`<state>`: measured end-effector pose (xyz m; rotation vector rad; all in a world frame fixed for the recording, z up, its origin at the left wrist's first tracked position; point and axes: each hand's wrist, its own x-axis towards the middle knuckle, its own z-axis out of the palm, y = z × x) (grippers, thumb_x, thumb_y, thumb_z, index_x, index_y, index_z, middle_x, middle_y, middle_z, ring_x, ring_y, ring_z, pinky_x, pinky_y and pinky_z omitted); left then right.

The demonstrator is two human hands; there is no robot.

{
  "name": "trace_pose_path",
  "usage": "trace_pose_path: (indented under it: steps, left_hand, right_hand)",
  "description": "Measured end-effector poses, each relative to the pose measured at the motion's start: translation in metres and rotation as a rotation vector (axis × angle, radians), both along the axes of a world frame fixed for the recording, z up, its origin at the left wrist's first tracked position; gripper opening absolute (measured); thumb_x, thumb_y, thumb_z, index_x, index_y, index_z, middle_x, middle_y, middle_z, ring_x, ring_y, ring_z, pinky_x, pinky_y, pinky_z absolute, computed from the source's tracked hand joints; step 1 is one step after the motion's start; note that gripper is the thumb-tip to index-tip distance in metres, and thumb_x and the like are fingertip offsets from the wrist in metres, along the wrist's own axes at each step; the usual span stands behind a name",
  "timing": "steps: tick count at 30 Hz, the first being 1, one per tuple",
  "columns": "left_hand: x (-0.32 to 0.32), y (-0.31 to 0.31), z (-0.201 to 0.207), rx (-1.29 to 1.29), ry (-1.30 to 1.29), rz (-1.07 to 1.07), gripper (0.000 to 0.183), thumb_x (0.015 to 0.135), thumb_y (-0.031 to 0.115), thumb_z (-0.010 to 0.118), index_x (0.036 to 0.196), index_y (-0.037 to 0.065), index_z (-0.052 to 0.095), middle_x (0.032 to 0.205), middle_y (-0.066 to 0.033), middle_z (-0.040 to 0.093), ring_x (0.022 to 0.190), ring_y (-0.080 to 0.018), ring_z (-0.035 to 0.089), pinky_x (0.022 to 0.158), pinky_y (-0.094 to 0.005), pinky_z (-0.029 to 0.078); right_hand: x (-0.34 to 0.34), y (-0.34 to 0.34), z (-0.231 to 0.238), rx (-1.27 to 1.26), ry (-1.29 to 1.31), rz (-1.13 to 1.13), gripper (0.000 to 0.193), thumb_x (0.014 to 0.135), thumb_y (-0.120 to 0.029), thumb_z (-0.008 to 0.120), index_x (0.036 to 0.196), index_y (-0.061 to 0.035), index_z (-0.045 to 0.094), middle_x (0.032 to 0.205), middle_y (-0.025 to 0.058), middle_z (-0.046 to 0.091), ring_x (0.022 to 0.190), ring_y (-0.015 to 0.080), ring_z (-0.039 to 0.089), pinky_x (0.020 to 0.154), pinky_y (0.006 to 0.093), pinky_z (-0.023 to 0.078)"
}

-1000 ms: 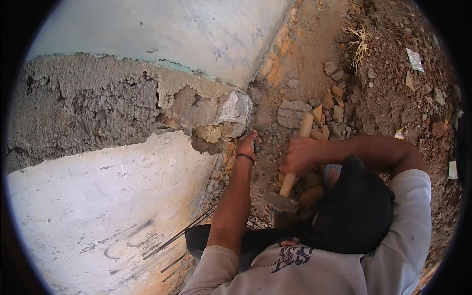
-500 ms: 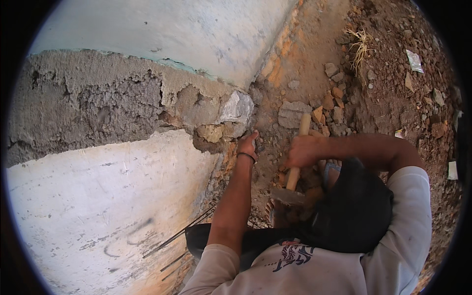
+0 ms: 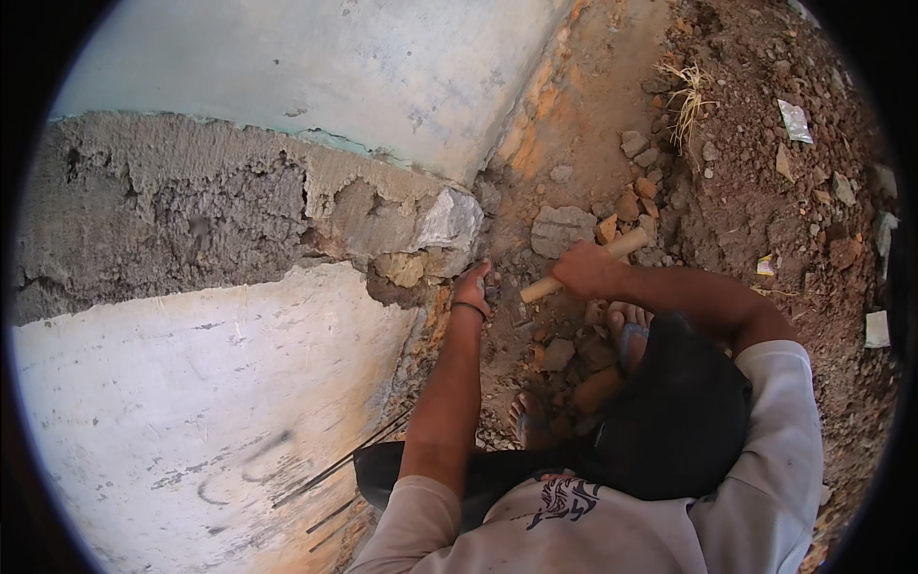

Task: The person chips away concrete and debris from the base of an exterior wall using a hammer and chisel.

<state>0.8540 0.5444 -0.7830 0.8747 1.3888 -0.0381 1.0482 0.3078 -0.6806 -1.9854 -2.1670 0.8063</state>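
My right hand (image 3: 585,271) is wrapped round the pale wooden handle of a hammer (image 3: 626,244). The handle slants down to the left, and the head end is smeared at a short gap from my other hand. My left hand (image 3: 471,290), with a dark band at its wrist, is low beside the broken end of the rough masonry strip (image 3: 229,191). Its fingers are curled and partly hidden, so what they grip cannot be made out. Just beyond it are a whitish stone (image 3: 449,220) and a yellowish stone (image 3: 400,269) set in the wall.
Painted wall (image 3: 191,383) stands on the left, with thin dark rods (image 3: 335,466) at its foot. A flat grey stone (image 3: 562,231) and several broken stones (image 3: 598,390) lie around my sandalled feet (image 3: 631,330). Loose soil (image 3: 755,210) banks up on the right, with scattered litter.
My right hand has swung the hammer from upright to a slant, bringing its head end up from near my feet toward my left hand. The left hand stays at the wall.
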Motion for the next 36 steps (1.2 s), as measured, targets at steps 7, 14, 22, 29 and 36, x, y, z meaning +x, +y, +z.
trace_pose_path:
  steps: [7, 14, 22, 29, 36]
  left_hand:
    - [0.006, -0.006, 0.019, 0.007, -0.236, -0.058, 0.048, 0.086, 0.027, 0.081, 0.126, 0.006, 0.064, 0.121, -0.0121, 0.067, 0.104, -0.0262, 0.065, 0.074, -0.0455, 0.054]
    - [0.078, -0.063, 0.043, -0.023, -0.417, 0.198, 0.031, 0.089, 0.020, 0.078, 0.114, 0.007, 0.065, 0.091, -0.0049, 0.064, 0.066, -0.0165, 0.057, 0.054, -0.0345, 0.046]
    - [0.125, -0.051, 0.026, -0.148, -0.372, 0.249, 0.030, 0.093, 0.024, 0.074, 0.117, 0.013, 0.059, 0.082, 0.0036, 0.046, 0.066, -0.0135, 0.047, 0.056, -0.0315, 0.041]
    - [0.132, -0.054, 0.023, -0.121, -0.475, 0.344, 0.046, 0.089, 0.022, 0.079, 0.128, 0.004, 0.062, 0.074, 0.0004, 0.050, 0.060, -0.0154, 0.049, 0.051, -0.0332, 0.041]
    - [0.139, -0.054, 0.034, -0.197, -0.511, 0.356, 0.030, 0.095, 0.024, 0.073, 0.114, 0.005, 0.059, 0.072, 0.0006, 0.047, 0.061, -0.0151, 0.049, 0.055, -0.0350, 0.044]
  right_hand:
    - [0.044, -0.038, 0.009, -0.043, 0.090, -0.441, 0.032, 0.082, -0.027, 0.072, 0.107, -0.0066, 0.068, 0.089, 0.0175, 0.071, 0.087, 0.0343, 0.071, 0.079, 0.0475, 0.055]
    - [0.020, -0.080, -0.011, 0.087, 0.533, -0.914, 0.040, 0.083, -0.023, 0.071, 0.115, -0.0020, 0.061, 0.087, 0.0215, 0.068, 0.081, 0.0352, 0.070, 0.073, 0.0456, 0.053]
    - [0.098, -0.078, 0.105, 0.322, 0.723, -1.059, 0.035, 0.092, -0.021, 0.069, 0.119, -0.0011, 0.057, 0.079, 0.0029, 0.057, 0.062, 0.0131, 0.054, 0.058, 0.0331, 0.047]
    - [0.173, -0.048, 0.275, 0.585, 0.517, -1.258, 0.053, 0.104, -0.047, 0.049, 0.134, -0.0024, 0.047, 0.079, -0.0004, 0.053, 0.059, 0.0073, 0.050, 0.051, 0.0258, 0.046]
    - [0.132, 0.016, 0.289, 1.347, 0.788, -1.305, 0.032, 0.100, -0.043, 0.050, 0.104, -0.0107, 0.054, 0.077, 0.0035, 0.053, 0.059, 0.0163, 0.053, 0.051, 0.0331, 0.047]
